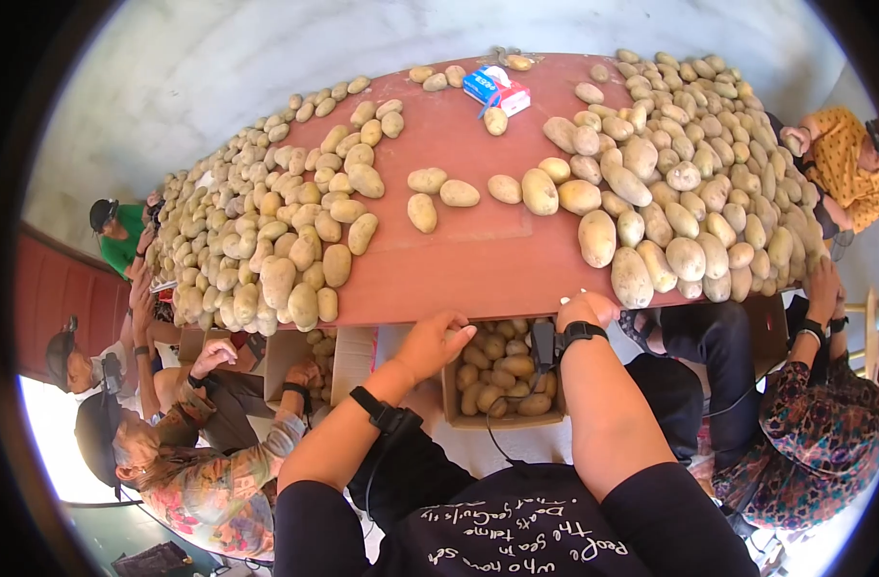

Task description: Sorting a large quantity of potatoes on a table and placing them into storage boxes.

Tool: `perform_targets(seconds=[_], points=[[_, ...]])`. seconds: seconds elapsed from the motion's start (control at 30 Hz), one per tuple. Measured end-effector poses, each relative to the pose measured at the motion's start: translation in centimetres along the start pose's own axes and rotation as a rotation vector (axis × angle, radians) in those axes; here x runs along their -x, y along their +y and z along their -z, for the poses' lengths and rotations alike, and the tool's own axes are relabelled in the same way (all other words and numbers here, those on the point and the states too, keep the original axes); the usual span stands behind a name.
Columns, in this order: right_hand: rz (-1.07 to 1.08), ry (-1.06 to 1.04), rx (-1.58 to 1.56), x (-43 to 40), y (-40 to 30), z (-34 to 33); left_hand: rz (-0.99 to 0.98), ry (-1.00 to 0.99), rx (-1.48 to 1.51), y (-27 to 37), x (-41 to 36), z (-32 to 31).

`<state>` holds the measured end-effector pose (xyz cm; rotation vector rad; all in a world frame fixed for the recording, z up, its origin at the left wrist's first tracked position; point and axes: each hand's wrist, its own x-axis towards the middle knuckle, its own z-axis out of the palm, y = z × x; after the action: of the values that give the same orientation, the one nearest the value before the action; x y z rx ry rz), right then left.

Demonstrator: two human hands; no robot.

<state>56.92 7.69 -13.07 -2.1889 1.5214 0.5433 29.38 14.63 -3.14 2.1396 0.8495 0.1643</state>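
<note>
My left hand (436,345) is at the front edge of the red-brown table (447,278), thumb apart from the fingers, with nothing seen in it. Farther right, my right hand (587,309) rests at the same edge, near the large potatoes of the right-hand heap (685,260). Its fingers are bent and partly hidden, so I cannot tell whether it grips anything. Below and between my hands stands a cardboard box (508,420) holding many potatoes (517,366). Beyond my hands, three loose potatoes (422,213) lie together mid-table.
A large potato heap (266,231) covers the table's left side. A tissue pack (497,90) lies at the back. Co-workers sit close on both sides: a floral sleeve (266,451) left, a patterned shirt (818,447) right. Another cardboard box (284,360) stands left under the edge.
</note>
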Motion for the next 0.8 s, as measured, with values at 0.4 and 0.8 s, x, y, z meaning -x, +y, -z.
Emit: perform_targets(seconds=[0.4, 0.8], points=[[-0.106, -0.072, -0.357, 0.3, 0.8, 0.8, 0.155, 0.484, -0.543, -10.1, -9.8, 11.8], [-0.076, -0.032, -0.366, -1.1, 0.5, -1.1, 0.117, 0.386, -0.335, -7.5, -10.1, 8.9]])
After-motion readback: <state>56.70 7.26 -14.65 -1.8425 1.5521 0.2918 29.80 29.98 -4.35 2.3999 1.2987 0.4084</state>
